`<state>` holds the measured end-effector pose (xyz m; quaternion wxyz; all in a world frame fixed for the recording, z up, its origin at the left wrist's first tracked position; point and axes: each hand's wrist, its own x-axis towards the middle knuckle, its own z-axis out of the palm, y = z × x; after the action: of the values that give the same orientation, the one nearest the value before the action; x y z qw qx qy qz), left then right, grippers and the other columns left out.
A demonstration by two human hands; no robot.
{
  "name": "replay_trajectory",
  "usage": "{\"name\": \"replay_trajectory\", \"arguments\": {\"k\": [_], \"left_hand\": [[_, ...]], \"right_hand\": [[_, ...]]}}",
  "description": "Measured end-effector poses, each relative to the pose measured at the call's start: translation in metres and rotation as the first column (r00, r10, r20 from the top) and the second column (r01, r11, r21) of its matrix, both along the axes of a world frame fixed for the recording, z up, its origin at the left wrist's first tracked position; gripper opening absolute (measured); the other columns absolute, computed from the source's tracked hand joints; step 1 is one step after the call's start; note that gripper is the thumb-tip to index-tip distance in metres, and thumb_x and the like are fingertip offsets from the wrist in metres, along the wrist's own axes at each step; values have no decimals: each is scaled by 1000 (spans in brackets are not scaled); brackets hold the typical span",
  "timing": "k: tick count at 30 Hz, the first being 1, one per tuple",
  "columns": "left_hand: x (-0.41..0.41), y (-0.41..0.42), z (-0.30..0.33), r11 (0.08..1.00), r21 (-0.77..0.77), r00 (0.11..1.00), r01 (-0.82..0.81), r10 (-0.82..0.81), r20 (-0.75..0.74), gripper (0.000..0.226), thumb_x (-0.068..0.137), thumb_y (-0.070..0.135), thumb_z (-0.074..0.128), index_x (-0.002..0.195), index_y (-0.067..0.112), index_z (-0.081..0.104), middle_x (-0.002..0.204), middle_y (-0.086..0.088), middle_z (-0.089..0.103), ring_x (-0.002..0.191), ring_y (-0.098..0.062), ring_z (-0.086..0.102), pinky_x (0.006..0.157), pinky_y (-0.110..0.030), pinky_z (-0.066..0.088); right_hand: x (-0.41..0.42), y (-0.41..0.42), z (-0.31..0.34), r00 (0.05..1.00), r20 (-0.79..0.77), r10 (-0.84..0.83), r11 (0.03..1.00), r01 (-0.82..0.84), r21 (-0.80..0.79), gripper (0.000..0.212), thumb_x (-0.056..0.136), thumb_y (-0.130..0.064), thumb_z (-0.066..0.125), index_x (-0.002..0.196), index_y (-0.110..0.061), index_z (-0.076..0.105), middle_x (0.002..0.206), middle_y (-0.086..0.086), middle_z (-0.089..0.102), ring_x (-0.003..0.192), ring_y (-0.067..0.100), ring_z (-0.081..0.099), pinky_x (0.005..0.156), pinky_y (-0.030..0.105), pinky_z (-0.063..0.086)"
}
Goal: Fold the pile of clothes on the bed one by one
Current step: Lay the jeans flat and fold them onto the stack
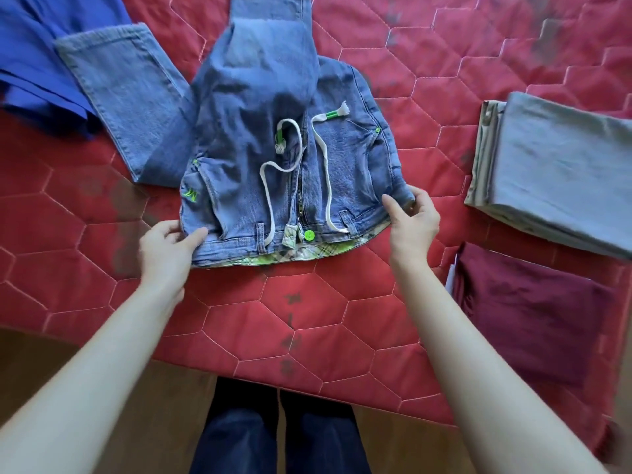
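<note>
A pair of light blue jeans (260, 131) lies on the red quilted bed (307, 302), waistband toward me, zip open, white drawstring with green tips loose on top. One leg bends off to the left, the other runs up and away. My left hand (167, 248) pinches the waistband's left corner. My right hand (410, 217) pinches the right corner at the hip. A green plaid lining shows along the waistband edge.
A bright blue garment (44, 53) lies unfolded at the far left. On the right sit a folded grey cloth (561, 172) and, nearer me, a folded maroon cloth (533, 313). The bed's front edge runs below my arms, wooden floor beyond it.
</note>
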<state>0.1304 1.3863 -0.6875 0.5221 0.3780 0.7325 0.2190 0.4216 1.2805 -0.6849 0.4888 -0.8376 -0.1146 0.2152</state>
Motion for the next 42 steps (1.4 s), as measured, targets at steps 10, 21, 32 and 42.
{"name": "replay_trajectory", "arguments": {"k": [10, 21, 32, 42], "left_hand": [[58, -19, 85, 991, -89, 862, 95, -38, 505, 15, 92, 1, 56, 92, 10, 67, 77, 0, 75, 69, -11, 71, 57, -24, 56], [66, 4, 115, 930, -34, 737, 365, -267, 621, 42, 85, -18, 40, 109, 6, 64, 103, -8, 73, 99, -16, 68, 83, -28, 56], [88, 67, 257, 54, 600, 358, 798, -843, -401, 62, 65, 50, 75, 104, 3, 65, 110, -7, 66, 124, -19, 51, 109, -52, 32], [110, 63, 495, 216, 848, 626, 485, -762, -164, 30, 77, 39, 65, 94, 15, 65, 79, 7, 68, 73, -10, 60, 67, -23, 45]], "right_hand": [[-108, 22, 54, 725, 181, 665, 713, -688, 135, 23, 85, -11, 71, 108, -15, 73, 104, -17, 67, 100, 3, 63, 92, 30, 50], [-76, 37, 77, 575, 248, 780, 598, -801, -21, 56, 72, -3, 72, 126, -14, 62, 122, -5, 67, 113, 13, 63, 95, 41, 50], [-57, 57, 270, 585, 368, 723, 636, -771, -25, 45, 72, -14, 65, 117, -20, 68, 104, -6, 73, 94, 11, 69, 85, 37, 53], [-36, 34, 539, 575, 546, 609, 727, -680, -96, 61, 71, -17, 79, 123, -36, 53, 113, -15, 65, 97, 3, 65, 91, 32, 52]]}}
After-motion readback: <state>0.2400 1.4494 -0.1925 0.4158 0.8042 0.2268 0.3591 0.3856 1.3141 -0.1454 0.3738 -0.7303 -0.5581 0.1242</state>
